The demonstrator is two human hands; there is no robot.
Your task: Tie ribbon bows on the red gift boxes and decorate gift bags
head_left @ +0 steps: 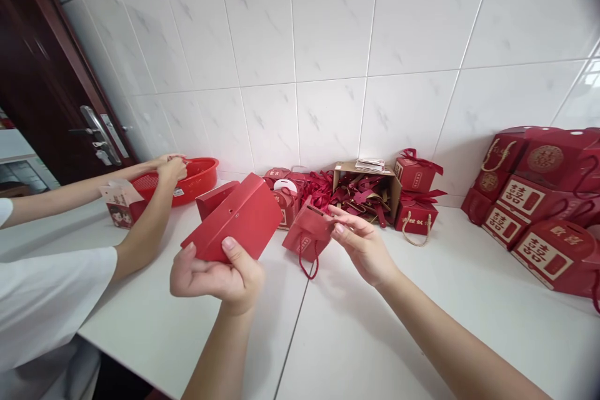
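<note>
My left hand (220, 275) grips a plain red cardboard box (248, 219), tilted and raised over the table, thumb on its near face. Two small holes show along the box's fold. To its right, my right hand (363, 247) has thumb and fingers pinched together at the upper edge of a small red gift box (304, 237). What lies in that pinch is too small to make out. A dark red cord handle hangs from the front of this gift box, and pale printing marks its side.
At left, a co-worker's hands (173, 165) work over a red plastic basket (201, 175), beside a printed box (122, 203). Against the wall stand a carton (396, 197) of ribbons and two stacked gift boxes (415, 215). More red boxes (539, 200) are piled at right.
</note>
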